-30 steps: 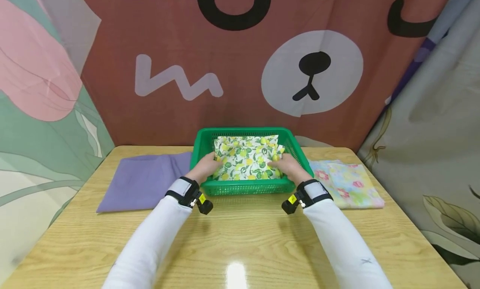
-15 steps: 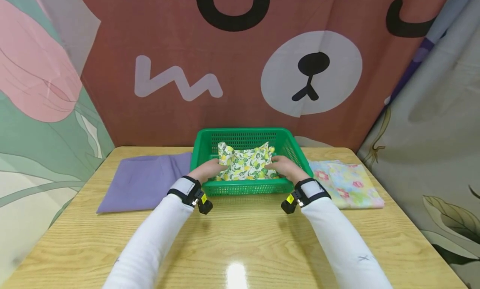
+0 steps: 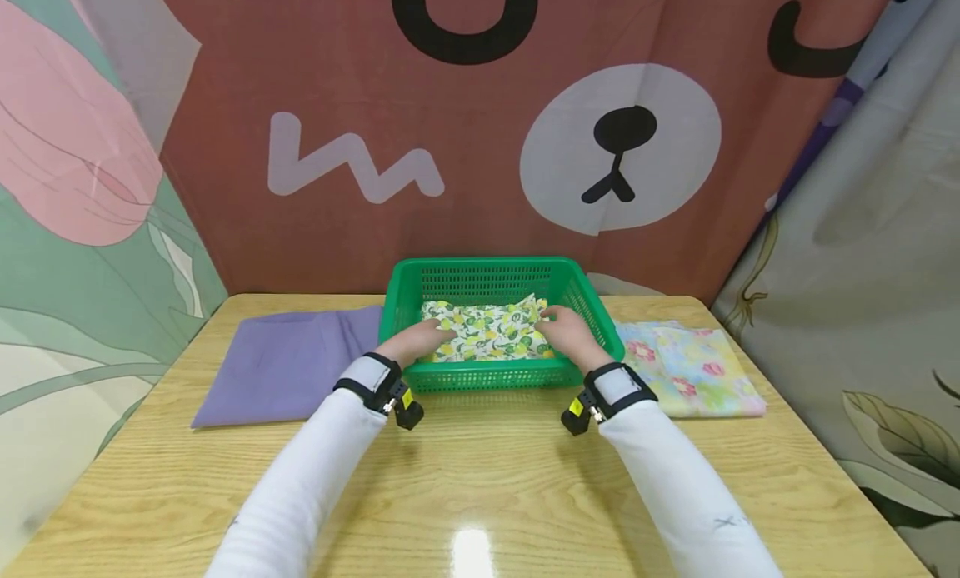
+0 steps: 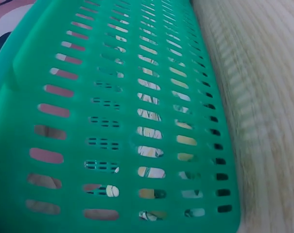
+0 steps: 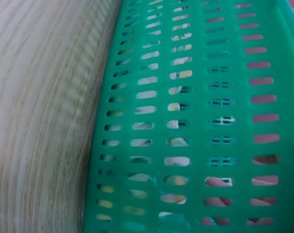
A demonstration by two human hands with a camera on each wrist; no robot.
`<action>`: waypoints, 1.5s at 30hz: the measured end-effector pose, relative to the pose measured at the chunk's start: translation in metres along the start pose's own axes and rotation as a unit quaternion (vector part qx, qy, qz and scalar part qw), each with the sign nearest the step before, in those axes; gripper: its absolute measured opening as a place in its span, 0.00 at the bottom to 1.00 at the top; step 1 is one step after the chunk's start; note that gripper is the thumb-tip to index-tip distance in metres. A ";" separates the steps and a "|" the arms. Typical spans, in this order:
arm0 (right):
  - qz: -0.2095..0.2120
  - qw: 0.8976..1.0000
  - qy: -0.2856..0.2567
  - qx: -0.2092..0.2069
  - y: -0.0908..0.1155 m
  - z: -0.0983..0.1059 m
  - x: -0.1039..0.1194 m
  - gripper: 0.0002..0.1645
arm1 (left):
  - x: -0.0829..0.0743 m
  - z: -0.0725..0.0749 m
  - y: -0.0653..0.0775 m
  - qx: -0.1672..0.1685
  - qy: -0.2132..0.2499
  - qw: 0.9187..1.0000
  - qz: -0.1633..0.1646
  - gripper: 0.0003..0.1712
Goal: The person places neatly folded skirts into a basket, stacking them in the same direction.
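Observation:
A white cloth with a lemon-and-leaf print (image 3: 487,332) lies rumpled inside the green plastic basket (image 3: 483,378), and a corner of it sticks up at the right. Over the cloth's left part rests my left hand (image 3: 420,340), its fingers extended across the fabric. At the right, my right hand (image 3: 572,332) is close to the raised corner with loosely bent fingers; no grip on the cloth shows. Both wrist views look at the slotted basket wall (image 4: 127,121), with bits of the printed cloth (image 5: 178,107) behind the slots. The wall mostly hides the fingers there.
A folded purple cloth (image 3: 288,366) lies on the wooden table (image 3: 480,470) left of the basket. To the right lies a folded pastel floral cloth (image 3: 693,370). A brown bear-print curtain (image 3: 337,245) hangs right behind the basket.
The lemon-print cloth has gone from held up and spread, through bunched between the hands, to lying lower in the basket. The right hand's fingers have risen slightly and loosened.

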State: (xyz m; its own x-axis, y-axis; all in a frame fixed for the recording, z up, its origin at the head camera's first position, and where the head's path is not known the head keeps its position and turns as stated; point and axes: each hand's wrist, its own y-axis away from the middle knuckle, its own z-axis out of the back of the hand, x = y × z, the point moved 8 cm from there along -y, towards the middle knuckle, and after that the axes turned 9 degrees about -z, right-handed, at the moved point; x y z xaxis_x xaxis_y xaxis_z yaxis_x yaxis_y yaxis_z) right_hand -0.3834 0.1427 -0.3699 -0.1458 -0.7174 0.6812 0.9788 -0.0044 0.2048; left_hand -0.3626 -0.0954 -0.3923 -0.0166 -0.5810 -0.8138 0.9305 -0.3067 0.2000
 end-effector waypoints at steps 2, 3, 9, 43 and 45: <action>0.010 1.000 0.007 -0.023 0.000 0.002 0.003 0.30 | -0.003 0.001 0.001 -0.008 -0.022 1.000 -0.015 0.40; 0.015 0.999 0.009 -0.033 0.000 0.003 0.004 0.30 | -0.005 0.002 0.001 -0.013 -0.036 0.999 -0.025 0.39; 0.053 0.995 0.011 -0.087 0.005 0.010 0.009 0.26 | -0.015 0.007 0.005 -0.038 -0.091 0.993 -0.061 0.36; 0.319 0.903 0.088 -0.273 0.090 0.025 -0.026 0.12 | -0.022 0.009 0.095 -0.257 -0.250 0.825 -0.437 0.09; 0.326 0.903 0.088 -0.266 0.094 0.023 -0.029 0.13 | -0.020 0.006 0.101 -0.263 -0.250 0.814 -0.454 0.09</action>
State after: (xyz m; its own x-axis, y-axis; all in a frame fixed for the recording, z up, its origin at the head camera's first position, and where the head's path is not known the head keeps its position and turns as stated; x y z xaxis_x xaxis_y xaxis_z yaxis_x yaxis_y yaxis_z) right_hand -0.2900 0.1786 -0.3543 0.4663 -0.7871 0.4038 0.7857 0.1586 -0.5980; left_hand -0.2701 -0.1190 -0.3523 -0.8085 -0.5703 -0.1449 0.4774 -0.4917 -0.7282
